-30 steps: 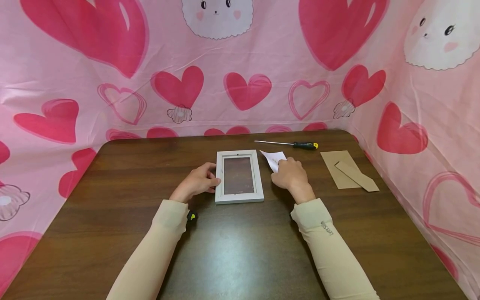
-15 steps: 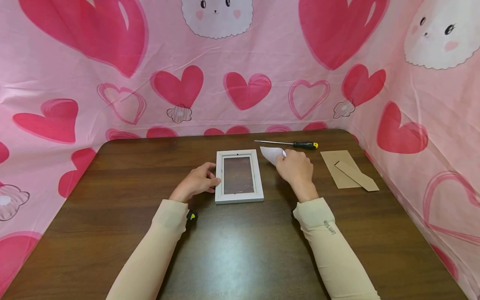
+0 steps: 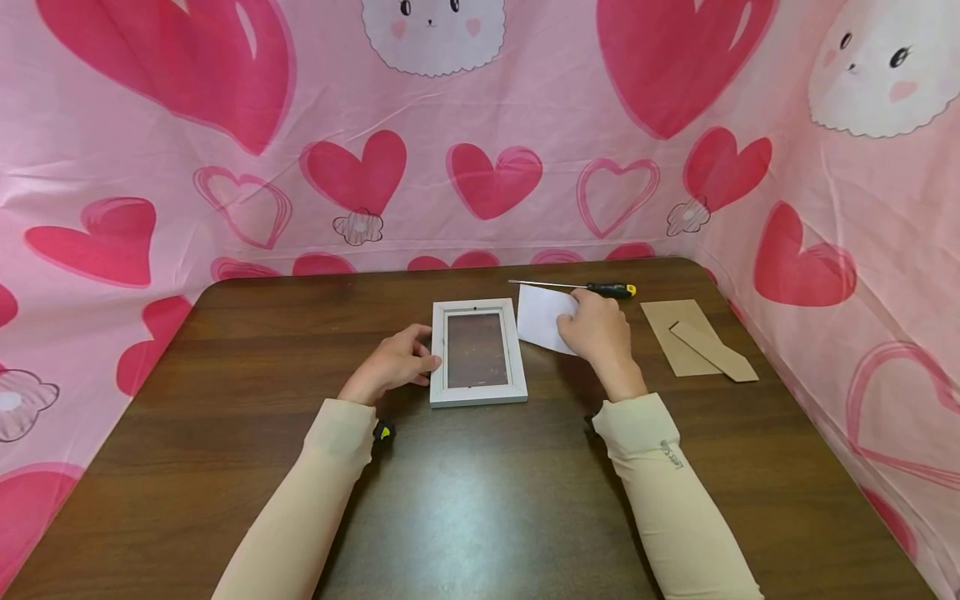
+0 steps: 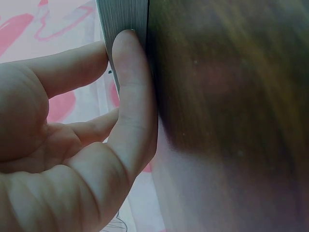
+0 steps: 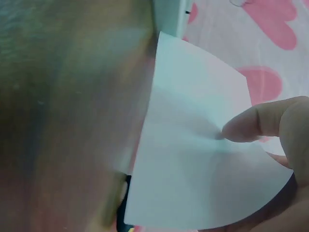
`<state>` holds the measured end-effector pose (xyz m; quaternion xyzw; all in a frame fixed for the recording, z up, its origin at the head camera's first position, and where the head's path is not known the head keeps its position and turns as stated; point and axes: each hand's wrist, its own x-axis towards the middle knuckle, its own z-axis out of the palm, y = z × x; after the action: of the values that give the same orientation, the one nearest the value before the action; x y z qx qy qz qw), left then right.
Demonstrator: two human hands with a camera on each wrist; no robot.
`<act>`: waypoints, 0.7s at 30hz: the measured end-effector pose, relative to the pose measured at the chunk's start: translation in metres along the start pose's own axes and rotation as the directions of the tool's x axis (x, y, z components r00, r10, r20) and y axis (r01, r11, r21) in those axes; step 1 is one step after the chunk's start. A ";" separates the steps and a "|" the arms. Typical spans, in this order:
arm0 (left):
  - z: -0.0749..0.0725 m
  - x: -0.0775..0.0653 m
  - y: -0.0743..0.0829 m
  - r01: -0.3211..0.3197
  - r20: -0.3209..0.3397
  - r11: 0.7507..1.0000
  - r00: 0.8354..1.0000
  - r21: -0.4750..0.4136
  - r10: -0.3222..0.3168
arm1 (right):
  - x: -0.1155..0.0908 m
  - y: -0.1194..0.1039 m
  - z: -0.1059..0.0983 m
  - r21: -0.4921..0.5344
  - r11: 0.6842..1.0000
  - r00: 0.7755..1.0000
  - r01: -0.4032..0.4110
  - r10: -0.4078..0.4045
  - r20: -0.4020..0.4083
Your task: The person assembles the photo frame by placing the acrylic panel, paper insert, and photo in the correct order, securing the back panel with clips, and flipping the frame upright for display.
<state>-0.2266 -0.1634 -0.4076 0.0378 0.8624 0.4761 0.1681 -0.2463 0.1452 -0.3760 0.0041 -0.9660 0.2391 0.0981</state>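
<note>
A white picture frame (image 3: 478, 397) lies on the table with its recessed back up, a dark pane in its opening. My left hand (image 3: 390, 361) holds the frame's left edge, thumb and fingertips against it; the left wrist view shows them on its grey side (image 4: 123, 19). Right of the frame, my right hand (image 3: 600, 333) pinches a sheet of white paper (image 3: 543, 318) by its right side. The paper (image 5: 193, 145) looks blank on the visible face and curves a little in the right wrist view. It is raised, one corner close to the frame.
A screwdriver (image 3: 611, 290) with a black and yellow handle lies behind the paper. To the right, a brown backing board (image 3: 678, 333) lies under a narrow cardboard strip (image 3: 716, 354). Pink heart-printed cloth (image 3: 495, 108) hangs around the table (image 3: 247, 400).
My right hand has lifted the white paper and moved slightly right and away from me, turning the sheet so more of its face shows. My left hand and the frame have stayed put.
</note>
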 end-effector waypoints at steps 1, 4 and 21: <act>0.000 0.000 0.000 0.001 0.000 1.000 1.000 0.001 -0.001 | 0.000 0.000 -0.002 0.005 1.000 1.000 0.007 -0.007 0.000; 0.000 0.000 0.000 0.003 -0.001 1.000 1.000 0.009 -0.003 | 0.000 -0.001 -0.008 0.033 0.999 1.000 0.031 -0.031 -0.002; 0.000 0.000 0.000 -0.001 0.000 1.000 1.000 0.006 0.001 | -0.003 -0.022 -0.004 0.484 0.873 0.993 0.064 -0.104 0.058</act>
<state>-0.2265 -0.1636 -0.4076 0.0388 0.8637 0.4737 0.1675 -0.2410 0.1274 -0.3626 0.0801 -0.8784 0.4667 0.0646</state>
